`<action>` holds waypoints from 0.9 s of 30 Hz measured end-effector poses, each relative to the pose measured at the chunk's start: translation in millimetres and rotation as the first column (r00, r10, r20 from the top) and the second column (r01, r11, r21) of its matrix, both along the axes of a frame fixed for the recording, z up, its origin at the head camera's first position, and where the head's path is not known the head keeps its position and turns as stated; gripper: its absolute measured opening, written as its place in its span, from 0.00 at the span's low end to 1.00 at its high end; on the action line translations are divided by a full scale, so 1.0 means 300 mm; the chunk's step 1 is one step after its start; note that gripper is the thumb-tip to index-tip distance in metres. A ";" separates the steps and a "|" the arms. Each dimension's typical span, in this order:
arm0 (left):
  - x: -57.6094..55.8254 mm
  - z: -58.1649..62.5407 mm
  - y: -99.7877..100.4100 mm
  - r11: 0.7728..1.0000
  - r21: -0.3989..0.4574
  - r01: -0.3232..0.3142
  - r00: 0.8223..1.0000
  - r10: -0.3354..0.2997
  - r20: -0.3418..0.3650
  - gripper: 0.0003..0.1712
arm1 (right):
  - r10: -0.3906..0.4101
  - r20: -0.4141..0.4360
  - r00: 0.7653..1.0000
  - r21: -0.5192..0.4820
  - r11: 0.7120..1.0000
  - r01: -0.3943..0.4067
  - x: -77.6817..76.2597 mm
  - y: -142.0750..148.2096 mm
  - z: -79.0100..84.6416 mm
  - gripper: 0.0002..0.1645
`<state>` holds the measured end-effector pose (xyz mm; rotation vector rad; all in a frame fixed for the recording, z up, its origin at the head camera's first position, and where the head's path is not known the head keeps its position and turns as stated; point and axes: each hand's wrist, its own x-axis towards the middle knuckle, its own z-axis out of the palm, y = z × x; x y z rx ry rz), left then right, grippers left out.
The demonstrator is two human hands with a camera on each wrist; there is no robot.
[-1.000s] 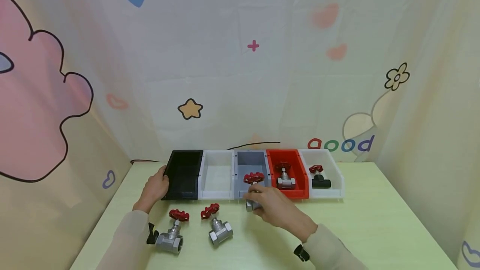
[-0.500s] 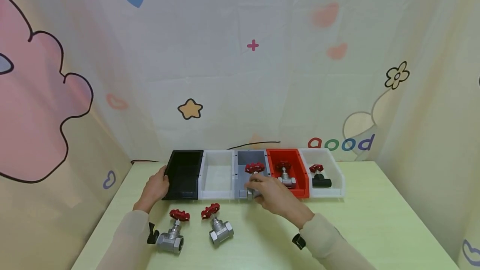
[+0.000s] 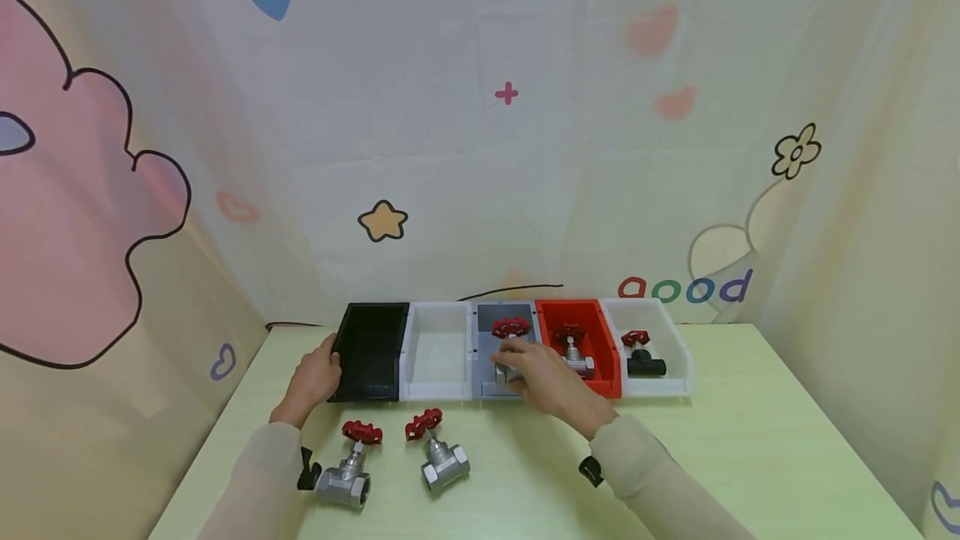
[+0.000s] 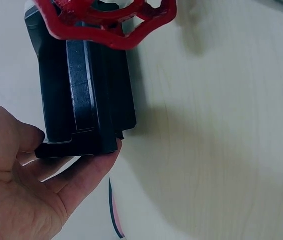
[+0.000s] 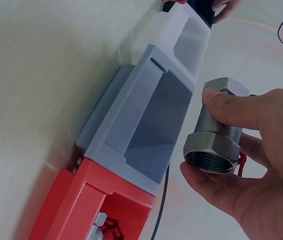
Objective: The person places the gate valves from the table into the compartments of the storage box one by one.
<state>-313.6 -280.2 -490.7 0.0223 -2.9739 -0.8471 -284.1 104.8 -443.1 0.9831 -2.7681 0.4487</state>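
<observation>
My right hand (image 3: 546,373) grips a gate valve (image 5: 215,131) by its metal body, over the grey bin (image 5: 154,117). Its red handwheel (image 3: 512,327) points away from me in the head view; fingers hide part of the body. At the left end of the row, my left hand (image 3: 313,373) pinches the side wall of the black bin (image 4: 89,100), thumb on the rim and fingers outside. Two more gate valves, a left one (image 3: 347,483) and a right one (image 3: 446,465), lie on the table before the bins.
A white bin (image 3: 438,348) stands between the black and grey ones. The red bin (image 3: 611,382) has a metal valve (image 3: 576,361) in it. In the rightmost white bin (image 3: 678,357) sits a black-bodied valve (image 3: 643,365) with a red handwheel. A patterned curtain (image 3: 450,148) hangs behind.
My right hand has carried the gate valve forward and slightly up, from the grey bin's front edge to over the bin. The left hand stays on the black bin.
</observation>
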 end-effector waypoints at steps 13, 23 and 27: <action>-0.007 -0.005 -0.003 1.000 0.003 -0.005 1.000 0.005 -0.008 0.30 | -0.027 0.026 0.999 -0.030 0.999 0.028 -0.058 -0.004 -0.044 0.29; -0.006 -0.007 -0.007 1.000 0.008 -0.007 1.000 0.007 -0.006 0.30 | -0.036 0.036 0.999 -0.038 0.999 0.037 -0.099 -0.023 -0.088 0.29; -0.003 -0.002 -0.004 1.000 0.006 -0.014 1.000 0.014 -0.004 0.30 | -0.062 0.067 0.996 -0.022 0.998 0.064 -0.109 -0.036 -0.092 0.29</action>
